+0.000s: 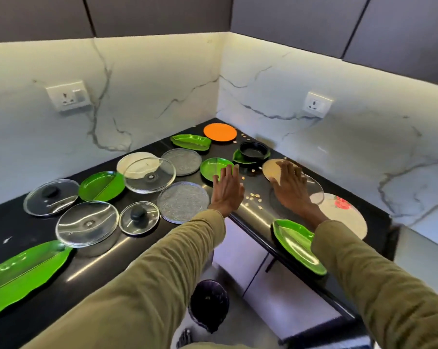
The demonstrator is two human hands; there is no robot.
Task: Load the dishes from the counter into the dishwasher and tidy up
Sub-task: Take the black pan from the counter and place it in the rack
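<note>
A black corner counter (253,212) carries many dishes. My left hand (227,188) is stretched out flat with straight fingers, its fingertips over the near rim of a round green plate (211,165). My right hand (289,183) lies flat and open across a glass lid (316,190), its fingertips reaching a beige plate (272,168). Both hands hold nothing. Small pale crumbs (253,196) lie scattered on the counter between my hands.
On the left are several glass lids (87,224), grey speckled plates (182,205), green leaf-shaped trays (24,270) and a white plate (134,161). Farther back sit an orange plate (220,132) and a black bowl (253,150). A floral white plate (343,215) and green tray (297,245) lie right. A dark bin (209,304) stands below.
</note>
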